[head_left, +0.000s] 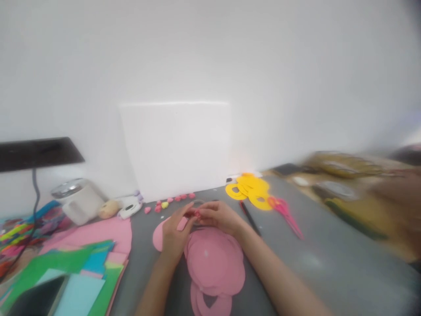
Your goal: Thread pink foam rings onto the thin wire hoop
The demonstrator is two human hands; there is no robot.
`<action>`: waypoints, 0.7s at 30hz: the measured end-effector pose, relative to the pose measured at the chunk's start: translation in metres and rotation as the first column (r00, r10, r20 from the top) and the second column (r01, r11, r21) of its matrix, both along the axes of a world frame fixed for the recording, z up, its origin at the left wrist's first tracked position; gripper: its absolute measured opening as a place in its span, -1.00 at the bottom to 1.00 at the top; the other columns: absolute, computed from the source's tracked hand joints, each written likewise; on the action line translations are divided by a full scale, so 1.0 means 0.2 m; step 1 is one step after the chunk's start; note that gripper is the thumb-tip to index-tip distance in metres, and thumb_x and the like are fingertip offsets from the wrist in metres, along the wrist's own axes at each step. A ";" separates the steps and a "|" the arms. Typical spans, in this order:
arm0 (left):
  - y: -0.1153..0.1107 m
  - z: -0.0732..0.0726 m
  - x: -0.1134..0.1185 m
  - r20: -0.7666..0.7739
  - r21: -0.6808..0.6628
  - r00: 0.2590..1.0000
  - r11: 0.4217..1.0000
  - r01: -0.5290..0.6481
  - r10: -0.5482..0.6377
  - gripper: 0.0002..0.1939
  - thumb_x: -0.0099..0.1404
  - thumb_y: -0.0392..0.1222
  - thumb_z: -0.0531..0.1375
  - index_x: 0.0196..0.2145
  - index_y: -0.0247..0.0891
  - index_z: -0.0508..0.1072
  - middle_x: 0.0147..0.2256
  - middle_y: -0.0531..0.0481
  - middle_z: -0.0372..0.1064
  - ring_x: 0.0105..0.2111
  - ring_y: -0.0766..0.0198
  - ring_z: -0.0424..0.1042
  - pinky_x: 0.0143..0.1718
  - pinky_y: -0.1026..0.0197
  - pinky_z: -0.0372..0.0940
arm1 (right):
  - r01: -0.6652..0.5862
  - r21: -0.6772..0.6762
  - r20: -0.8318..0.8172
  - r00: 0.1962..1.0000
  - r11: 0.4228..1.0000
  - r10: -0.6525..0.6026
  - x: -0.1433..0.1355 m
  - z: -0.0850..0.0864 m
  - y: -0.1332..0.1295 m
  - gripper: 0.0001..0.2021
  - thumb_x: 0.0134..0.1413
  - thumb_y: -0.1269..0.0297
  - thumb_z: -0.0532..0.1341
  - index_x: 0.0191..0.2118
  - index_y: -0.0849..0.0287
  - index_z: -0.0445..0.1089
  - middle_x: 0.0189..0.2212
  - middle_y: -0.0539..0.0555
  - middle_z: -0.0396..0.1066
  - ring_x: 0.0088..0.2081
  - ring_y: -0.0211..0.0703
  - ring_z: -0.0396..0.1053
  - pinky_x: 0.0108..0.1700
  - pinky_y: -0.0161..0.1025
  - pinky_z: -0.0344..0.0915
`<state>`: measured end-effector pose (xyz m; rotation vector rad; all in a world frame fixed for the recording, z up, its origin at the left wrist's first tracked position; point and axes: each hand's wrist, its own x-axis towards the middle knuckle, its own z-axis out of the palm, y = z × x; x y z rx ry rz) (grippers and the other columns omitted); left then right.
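Observation:
Both hands meet above the grey table, just beyond a pile of pink paper circles (213, 261). My left hand (176, 230) pinches a small pink piece (197, 213) between its fingertips. From the other side my right hand (219, 216) has its fingers closed on the same small piece. Its exact shape is blurred. A thin ring (198, 202) shows just behind the fingertips. Another pink paper shape (158, 235) lies beside my left hand.
Small pink pieces (158, 208) lie behind the hands. Yellow paper rings (251, 188), a dark pen (250, 217) and pink scissors (287, 215) are at the right. Coloured paper (79, 294), a white mug (80, 204) and a white board (179, 149) stand or lie left and behind.

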<state>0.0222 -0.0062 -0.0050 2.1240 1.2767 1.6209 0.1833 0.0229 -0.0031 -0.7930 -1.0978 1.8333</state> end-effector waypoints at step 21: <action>-0.02 0.04 0.02 0.057 0.059 0.998 0.998 0.019 -0.022 -0.94 0.14 -0.24 0.23 -0.37 -0.17 0.49 -0.41 0.03 0.50 -0.42 0.25 0.47 -0.35 0.21 0.37 | 0.050 0.011 0.010 0.999 0.999 -0.050 -0.01 0.01 0.00 -0.71 -0.30 0.17 0.40 -0.43 0.28 0.50 -0.49 0.06 0.47 -0.45 -0.28 0.41 -0.23 -0.25 0.35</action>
